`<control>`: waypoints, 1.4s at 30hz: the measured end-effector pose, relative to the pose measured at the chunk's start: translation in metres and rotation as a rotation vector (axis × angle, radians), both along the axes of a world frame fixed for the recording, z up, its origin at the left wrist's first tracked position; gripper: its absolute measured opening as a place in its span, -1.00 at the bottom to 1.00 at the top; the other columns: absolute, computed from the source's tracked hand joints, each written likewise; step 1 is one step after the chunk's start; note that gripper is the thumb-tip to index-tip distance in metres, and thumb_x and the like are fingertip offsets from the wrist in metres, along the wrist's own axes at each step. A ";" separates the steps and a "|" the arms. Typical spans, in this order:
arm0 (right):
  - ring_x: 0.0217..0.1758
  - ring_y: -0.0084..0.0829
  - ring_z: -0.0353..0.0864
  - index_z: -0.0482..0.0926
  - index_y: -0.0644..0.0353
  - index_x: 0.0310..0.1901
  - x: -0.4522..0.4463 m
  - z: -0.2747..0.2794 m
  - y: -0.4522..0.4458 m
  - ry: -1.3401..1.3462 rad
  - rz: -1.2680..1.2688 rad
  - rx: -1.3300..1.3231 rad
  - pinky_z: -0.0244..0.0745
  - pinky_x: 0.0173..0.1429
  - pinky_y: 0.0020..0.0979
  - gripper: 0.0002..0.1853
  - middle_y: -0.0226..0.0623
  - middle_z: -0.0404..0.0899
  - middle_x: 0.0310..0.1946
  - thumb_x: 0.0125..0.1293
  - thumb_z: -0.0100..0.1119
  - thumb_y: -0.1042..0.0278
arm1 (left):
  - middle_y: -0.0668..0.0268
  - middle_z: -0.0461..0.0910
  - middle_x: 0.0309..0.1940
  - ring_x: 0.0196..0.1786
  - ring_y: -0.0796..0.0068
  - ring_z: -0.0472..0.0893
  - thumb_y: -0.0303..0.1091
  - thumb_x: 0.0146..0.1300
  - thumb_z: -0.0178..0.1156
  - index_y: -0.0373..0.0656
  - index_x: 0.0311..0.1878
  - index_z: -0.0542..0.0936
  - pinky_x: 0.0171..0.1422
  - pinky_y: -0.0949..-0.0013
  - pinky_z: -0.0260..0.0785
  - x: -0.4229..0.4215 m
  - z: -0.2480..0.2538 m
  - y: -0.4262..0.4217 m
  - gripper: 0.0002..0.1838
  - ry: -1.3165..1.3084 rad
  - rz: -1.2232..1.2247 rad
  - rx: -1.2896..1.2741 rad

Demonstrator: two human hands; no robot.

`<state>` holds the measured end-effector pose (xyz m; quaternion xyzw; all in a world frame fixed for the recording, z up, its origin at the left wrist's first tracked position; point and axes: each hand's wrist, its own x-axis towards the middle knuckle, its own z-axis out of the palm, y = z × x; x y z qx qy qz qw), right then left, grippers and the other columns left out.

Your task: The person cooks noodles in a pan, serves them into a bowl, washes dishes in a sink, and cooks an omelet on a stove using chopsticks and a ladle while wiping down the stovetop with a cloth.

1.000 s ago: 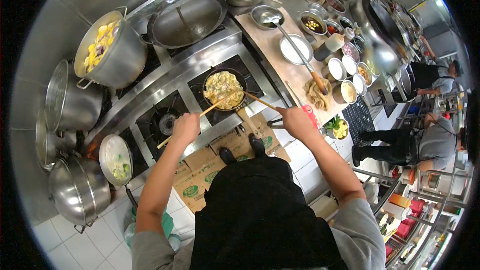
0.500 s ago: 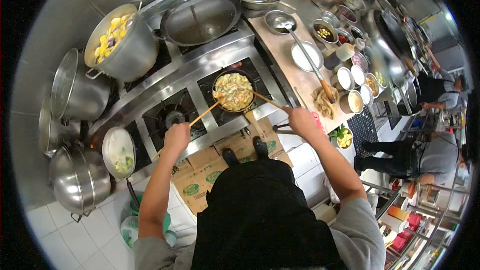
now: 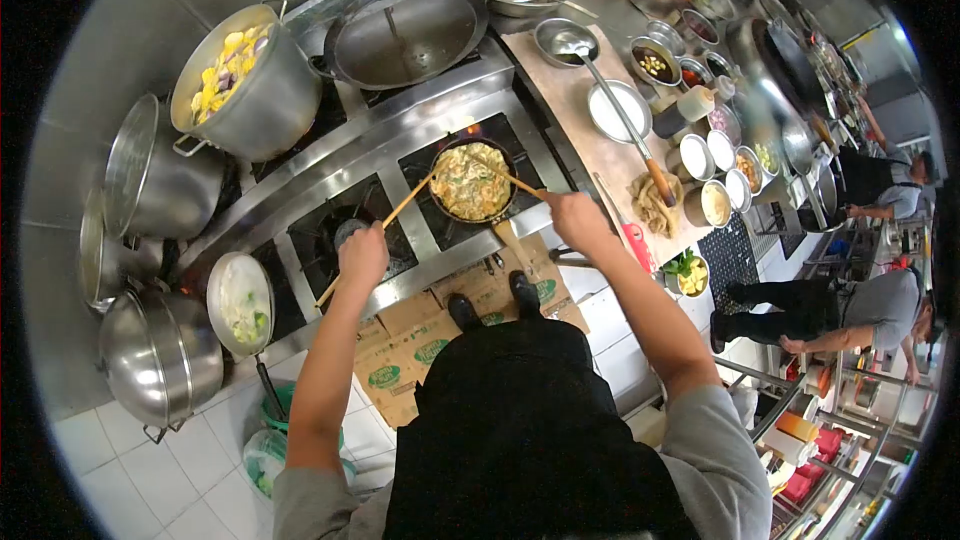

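Note:
My left hand is closed around a long wooden stick, like a cooking chopstick, whose tip reaches the left rim of a small dark frying pan. My right hand grips a second wooden stick, and its tip lies on the food at the right side. An egg mixture with green bits, like an omelette, fills the pan. The pan sits on a stove burner with flame behind it. Its wooden handle points toward me, and neither hand touches it.
A large pot of cut vegetables and a wok stand behind the burners. Left is a white-lined pan. A ladle, bowls and a cloth lie on the right counter. Co-workers stand far right.
My right hand has moved slightly left and up, closer to the pan. My left hand has shifted a little up, its stick tip now at the pan's upper left rim.

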<state>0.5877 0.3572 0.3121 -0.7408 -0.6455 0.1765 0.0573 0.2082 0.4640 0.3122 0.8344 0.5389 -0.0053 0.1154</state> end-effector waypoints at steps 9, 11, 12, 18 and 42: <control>-0.28 0.07 0.70 0.60 0.01 0.25 -0.002 -0.028 -0.012 0.001 0.007 -0.031 0.61 -0.17 0.01 -0.51 0.13 0.66 -0.39 0.29 -0.02 0.48 | -0.11 0.68 -0.37 -0.25 -0.21 0.70 -0.36 0.37 0.03 -0.26 -0.15 0.61 -0.14 -0.13 0.57 -0.007 0.002 -0.013 -0.79 0.008 0.074 -0.067; -0.27 0.08 0.69 0.59 0.01 0.26 -0.016 -0.020 -0.005 0.013 -0.048 -0.033 0.60 -0.15 0.02 -0.51 0.14 0.65 -0.38 0.30 -0.02 0.48 | -0.12 0.68 -0.36 -0.25 -0.21 0.70 -0.36 0.37 0.04 -0.26 -0.14 0.61 -0.13 -0.13 0.57 -0.003 -0.005 -0.009 -0.79 0.049 0.070 -0.058; -0.27 0.09 0.69 0.59 0.01 0.26 -0.020 -0.015 -0.002 0.019 -0.073 -0.033 0.59 -0.15 0.03 -0.51 0.15 0.65 -0.37 0.30 -0.03 0.48 | -0.12 0.68 -0.35 -0.24 -0.21 0.70 -0.36 0.37 0.04 -0.25 -0.14 0.61 -0.13 -0.14 0.57 -0.006 -0.007 -0.009 -0.79 0.043 0.090 -0.082; -0.27 0.11 0.68 0.62 0.08 0.22 0.009 -0.017 -0.039 0.059 -0.115 0.083 0.57 -0.11 0.05 -0.53 0.13 0.65 -0.38 0.27 0.03 0.48 | -0.12 0.68 -0.32 -0.23 -0.20 0.70 -0.36 0.38 0.01 -0.25 -0.10 0.61 -0.12 -0.14 0.56 -0.001 0.000 -0.025 -0.77 -0.080 0.051 -0.099; -0.29 0.04 0.71 0.57 -0.04 0.28 -0.028 -0.027 -0.047 0.020 0.029 -0.044 0.61 -0.17 0.02 -0.51 0.09 0.68 -0.34 0.30 0.04 0.40 | -0.12 0.68 -0.34 -0.23 -0.17 0.71 -0.40 0.36 0.02 -0.30 -0.18 0.63 -0.13 -0.12 0.57 -0.013 0.016 -0.044 -0.78 0.067 0.067 -0.108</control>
